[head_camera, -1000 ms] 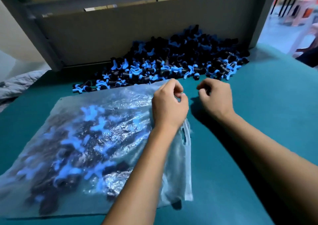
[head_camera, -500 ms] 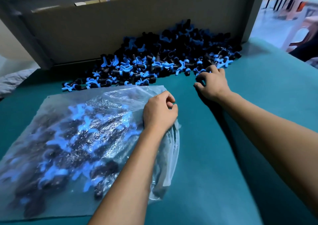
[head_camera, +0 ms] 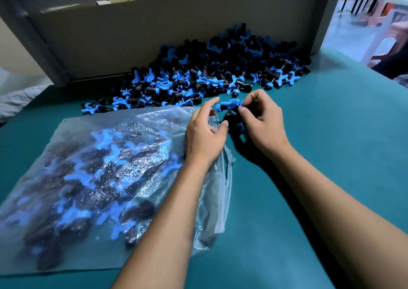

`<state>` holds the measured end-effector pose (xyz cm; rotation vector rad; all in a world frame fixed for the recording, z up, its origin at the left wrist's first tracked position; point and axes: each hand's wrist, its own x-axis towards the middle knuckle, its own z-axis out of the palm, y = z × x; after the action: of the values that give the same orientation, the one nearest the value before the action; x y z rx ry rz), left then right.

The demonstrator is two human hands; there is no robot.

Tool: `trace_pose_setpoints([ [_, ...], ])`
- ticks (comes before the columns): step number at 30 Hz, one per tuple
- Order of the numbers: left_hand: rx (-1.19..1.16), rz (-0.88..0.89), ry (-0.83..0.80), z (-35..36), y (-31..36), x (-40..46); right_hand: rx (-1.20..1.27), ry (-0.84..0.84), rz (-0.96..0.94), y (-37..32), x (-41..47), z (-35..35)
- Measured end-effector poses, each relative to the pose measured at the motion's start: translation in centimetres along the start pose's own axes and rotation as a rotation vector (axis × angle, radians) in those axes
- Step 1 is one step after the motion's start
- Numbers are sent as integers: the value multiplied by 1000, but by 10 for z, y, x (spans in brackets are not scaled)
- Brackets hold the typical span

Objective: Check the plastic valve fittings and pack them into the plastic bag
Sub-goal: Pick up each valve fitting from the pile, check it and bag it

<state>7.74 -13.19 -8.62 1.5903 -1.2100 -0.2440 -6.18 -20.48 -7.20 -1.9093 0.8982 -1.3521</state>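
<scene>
The right hand (head_camera: 263, 123) pinches a valve fitting (head_camera: 229, 107) with curled fingers (head_camera: 245, 110), its blue handle uppermost and black body below, held just above the tabletop (head_camera: 320, 145). The left hand (head_camera: 204, 134) rests at the mouth of the plastic bag (head_camera: 99, 178), thumb and forefinger parted and loosely curved toward the fitting; whether they touch it cannot be told. Both forearms reach forward from the lower edge, wrists nearly level. The bag lies flat at left, partly filled with fittings. A loose pile of fittings (head_camera: 209, 74) sits behind the hands against a grey board (head_camera: 154, 30). No writing is readable.
</scene>
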Motion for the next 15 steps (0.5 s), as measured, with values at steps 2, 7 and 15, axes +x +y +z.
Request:
trace_pose_setpoints([
  [2,-126,12,-6,0,1,-1,131,-49,42,-2,-3,-2],
  [7,-408,-139,-12,-6,3,0,448,-102,205,-2,-1,-5],
  [15,-688,-267,15,-14,5,2,463,-296,318,1,1,-3],
])
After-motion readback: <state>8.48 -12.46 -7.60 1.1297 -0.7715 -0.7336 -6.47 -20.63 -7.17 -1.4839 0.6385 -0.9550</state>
